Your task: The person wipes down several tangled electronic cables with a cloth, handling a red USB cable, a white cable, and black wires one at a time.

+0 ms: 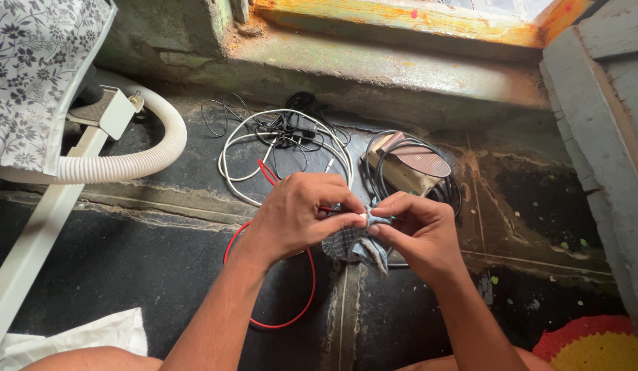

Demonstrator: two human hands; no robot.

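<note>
My left hand (302,213) and my right hand (419,230) meet in the middle of the view, both pinching a small piece of grey checked cloth (357,246) between fingertips. The cloth hangs bunched below my thumbs. A red wire (311,288) loops on the dark floor under my left wrist and runs up behind the left hand. What the cloth wraps, if anything, is hidden by my fingers.
A tangle of white and black cables (284,137) lies on the floor beyond my hands, beside a foot pedal (408,165) ringed by black cord. A white ribbed hose (137,161) and a floral cover (37,75) are at left. White cloth (78,336) lies bottom left; a red-yellow mat (594,343) bottom right.
</note>
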